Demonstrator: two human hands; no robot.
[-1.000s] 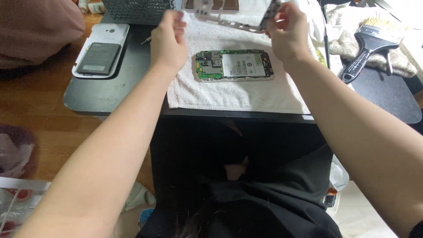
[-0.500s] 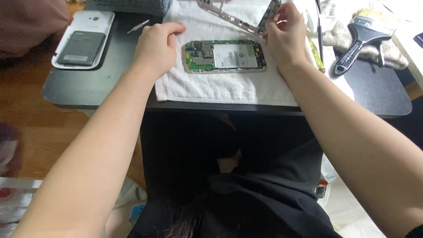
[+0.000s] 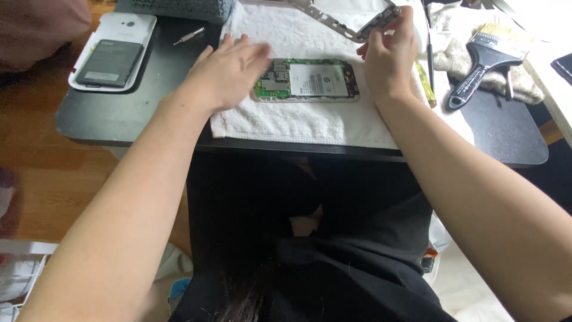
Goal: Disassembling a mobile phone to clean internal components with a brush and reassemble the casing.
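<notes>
1. Two bare hands are seen over a dark bench (image 3: 119, 116), on which a white towel (image 3: 310, 122) is spread.
2. An opened phone body (image 3: 307, 79) with its green circuit board and a silver shield exposed is laid flat on the towel, between the two hands.
3. The left hand (image 3: 229, 71) is held flat and open, palm down, with the fingers spread toward the left end of the phone body; nothing is gripped by it, and whether the fingertips actually touch the board cannot be told because of blur.
4. The right hand (image 3: 390, 56) is closed on the near end of a thin grey phone frame (image 3: 351, 21), which is held tilted above the towel, beyond the phone body and clear of it.
5. A white back cover (image 3: 128, 27) with a dark battery (image 3: 109, 61) lying in it is placed at the left of the bench, well apart from the towel.
6. A small metal bit (image 3: 189, 36) is seen just beyond the towel's left corner, near a grey perforated tray (image 3: 179, 9) at the far edge.
7. A yellow-handled screwdriver (image 3: 425, 83) is laid along the right edge of the towel, just beside the right wrist.
8. A black-handled brush (image 3: 479, 65) is rested farther right, partly on a rough grey cloth (image 3: 453, 56).
</notes>
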